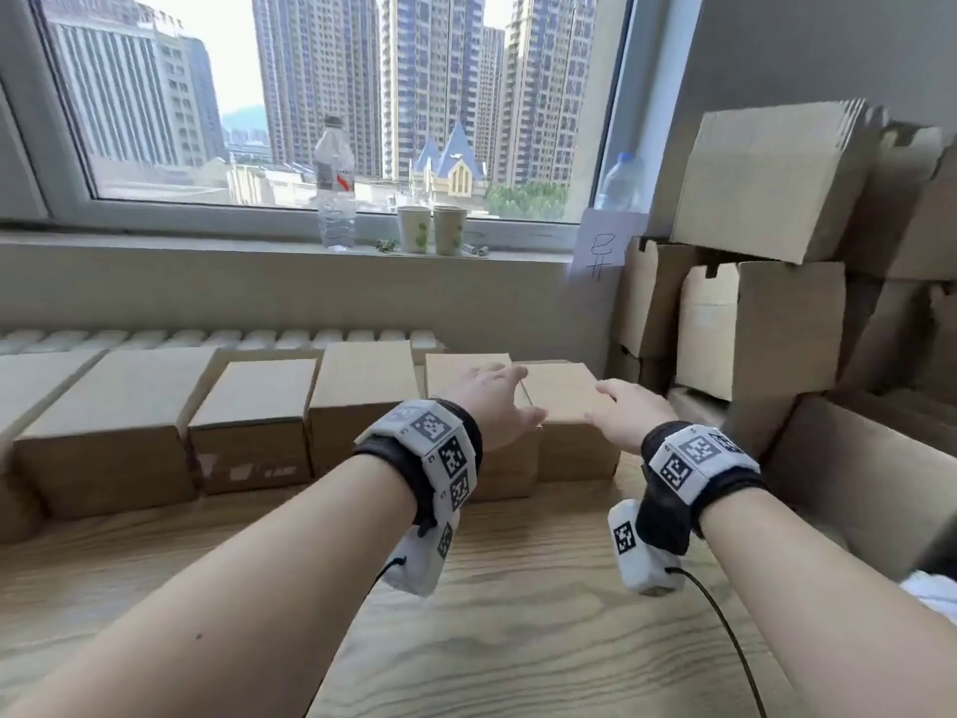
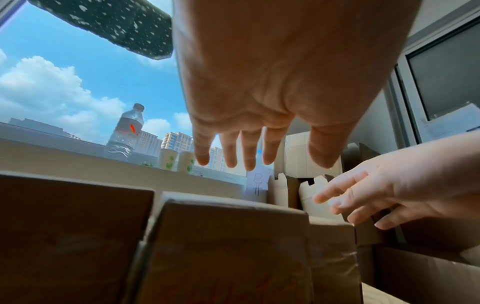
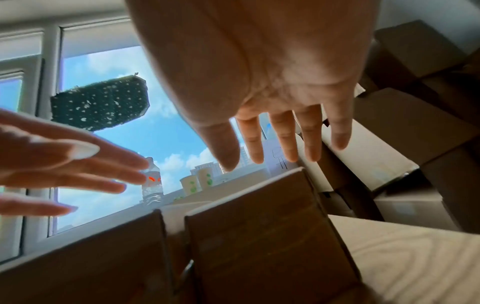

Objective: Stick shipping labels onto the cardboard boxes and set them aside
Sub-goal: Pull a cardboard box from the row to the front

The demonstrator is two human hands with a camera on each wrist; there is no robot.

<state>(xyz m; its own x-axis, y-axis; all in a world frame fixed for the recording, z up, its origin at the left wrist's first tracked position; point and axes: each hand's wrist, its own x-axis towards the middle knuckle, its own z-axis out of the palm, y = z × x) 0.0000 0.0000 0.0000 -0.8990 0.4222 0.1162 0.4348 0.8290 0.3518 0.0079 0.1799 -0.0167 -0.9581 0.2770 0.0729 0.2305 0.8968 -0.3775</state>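
A row of plain cardboard boxes (image 1: 248, 422) lines the back of the wooden table (image 1: 518, 614). Both my hands reach over its right end. My left hand (image 1: 492, 401) is spread with straight fingers above the second box from the right (image 2: 228, 236). My right hand (image 1: 629, 414) is open too, fingers straight, over the right edge of the last small box (image 1: 564, 393). In the wrist views the left fingers (image 2: 249, 148) and right fingers (image 3: 283, 139) show a gap above the box tops (image 3: 259, 226). Neither hand holds anything.
Taller boxes (image 1: 761, 323) and flat-folded cardboard (image 1: 777, 173) are stacked against the right wall. A large box (image 1: 859, 484) sits at front right. A water bottle (image 1: 335, 184) and two paper cups (image 1: 432, 229) stand on the windowsill. Wrist-camera cables trail over the table.
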